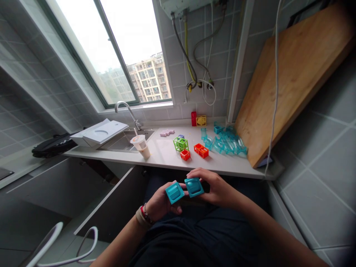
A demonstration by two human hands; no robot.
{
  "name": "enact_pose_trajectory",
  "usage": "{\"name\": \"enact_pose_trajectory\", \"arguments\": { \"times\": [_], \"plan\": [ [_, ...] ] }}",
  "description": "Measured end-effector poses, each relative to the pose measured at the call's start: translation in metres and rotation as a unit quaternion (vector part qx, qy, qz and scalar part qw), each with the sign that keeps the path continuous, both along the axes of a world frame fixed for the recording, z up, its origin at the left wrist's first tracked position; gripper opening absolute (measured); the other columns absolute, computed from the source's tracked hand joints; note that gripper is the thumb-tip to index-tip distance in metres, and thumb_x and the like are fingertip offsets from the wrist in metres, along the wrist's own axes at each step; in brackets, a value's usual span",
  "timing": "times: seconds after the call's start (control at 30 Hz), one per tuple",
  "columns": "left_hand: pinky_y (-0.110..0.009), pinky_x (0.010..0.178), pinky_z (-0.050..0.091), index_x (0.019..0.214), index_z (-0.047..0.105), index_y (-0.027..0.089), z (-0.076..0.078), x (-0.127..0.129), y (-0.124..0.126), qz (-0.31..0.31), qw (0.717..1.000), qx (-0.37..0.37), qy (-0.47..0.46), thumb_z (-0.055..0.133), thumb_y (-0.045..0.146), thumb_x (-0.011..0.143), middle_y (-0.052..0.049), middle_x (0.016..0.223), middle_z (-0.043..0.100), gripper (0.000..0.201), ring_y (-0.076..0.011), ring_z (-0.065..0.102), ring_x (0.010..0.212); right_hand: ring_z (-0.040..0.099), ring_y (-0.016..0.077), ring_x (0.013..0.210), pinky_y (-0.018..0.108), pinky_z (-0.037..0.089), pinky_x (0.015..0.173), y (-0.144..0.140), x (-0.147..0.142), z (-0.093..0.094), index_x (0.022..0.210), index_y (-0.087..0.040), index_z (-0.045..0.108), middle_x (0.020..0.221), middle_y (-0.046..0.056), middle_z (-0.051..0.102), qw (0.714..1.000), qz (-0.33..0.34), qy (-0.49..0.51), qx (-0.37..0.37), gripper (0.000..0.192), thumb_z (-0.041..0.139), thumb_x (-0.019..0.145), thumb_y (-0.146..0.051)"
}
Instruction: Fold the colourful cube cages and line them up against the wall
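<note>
Below the counter edge, I see the left hand (161,203) gripping one blue square block (174,193) and the right hand (215,189) gripping a second blue block (194,187), the two pieces touching corner to corner over the lap. On the white counter (167,155) at twelve o'clock from the hands lie orange blocks (201,150), a green frame block (180,143) and, toward one o'clock, a heap of clear teal track pieces (226,142). At eleven o'clock stands a lidded cup (141,145) beside what appears to be the sink (125,141), with a wooden board (292,81) leaning at two o'clock.
</note>
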State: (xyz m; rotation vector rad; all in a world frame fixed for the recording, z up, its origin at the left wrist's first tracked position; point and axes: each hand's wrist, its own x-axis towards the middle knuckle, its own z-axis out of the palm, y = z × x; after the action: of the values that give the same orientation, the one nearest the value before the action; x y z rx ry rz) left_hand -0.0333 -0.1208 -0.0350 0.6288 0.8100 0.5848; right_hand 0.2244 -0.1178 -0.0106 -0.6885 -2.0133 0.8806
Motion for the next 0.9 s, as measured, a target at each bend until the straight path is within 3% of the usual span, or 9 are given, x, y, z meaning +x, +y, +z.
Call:
{"name": "enact_pose_trajectory", "arguments": {
  "times": [0.17, 0.47, 0.9],
  "plan": [
    [-0.031, 0.051, 0.06, 0.112, 0.068, 0.011, -0.0001, 0.0043, -0.0014, -0.023, 1.0, -0.021, -0.002, 0.052, 0.051, 0.099, -0.009, 0.078, 0.077, 0.045, -0.0236, 0.074, 0.054, 0.064, 0.0249, 0.114, 0.034, 0.055, 0.09, -0.0011, -0.0016, -0.0008, 0.124, -0.025, 0.064, 0.125, 0.009, 0.065, 1.0, 0.018, -0.004, 0.008, 0.049, 0.082, 0.078, -0.019],
    [-0.031, 0.051, 0.06, 0.111, 0.069, 0.008, 0.0034, 0.0079, -0.004, -0.03, 0.998, -0.036, 0.029, 0.05, 0.055, 0.097, -0.012, 0.088, 0.079, 0.052, -0.0229, 0.073, 0.053, 0.064, 0.0249, 0.113, 0.036, 0.053, 0.097, -0.0017, -0.0031, -0.0017, 0.123, -0.025, 0.065, 0.124, 0.009, 0.066, 1.0, 0.018, -0.015, 0.013, 0.05, 0.084, 0.076, -0.022],
    [-0.031, 0.055, 0.059, 0.116, 0.066, 0.009, -0.003, 0.0058, -0.0039, -0.043, 0.999, -0.022, 0.013, 0.053, 0.057, 0.096, -0.01, 0.076, 0.077, 0.054, -0.0228, 0.073, 0.055, 0.066, 0.0255, 0.11, 0.037, 0.055, 0.093, -0.0013, -0.0047, -0.0031, 0.122, -0.026, 0.065, 0.122, 0.009, 0.068, 0.999, 0.02, -0.029, 0.025, 0.049, 0.084, 0.077, -0.023]
  ]
}}
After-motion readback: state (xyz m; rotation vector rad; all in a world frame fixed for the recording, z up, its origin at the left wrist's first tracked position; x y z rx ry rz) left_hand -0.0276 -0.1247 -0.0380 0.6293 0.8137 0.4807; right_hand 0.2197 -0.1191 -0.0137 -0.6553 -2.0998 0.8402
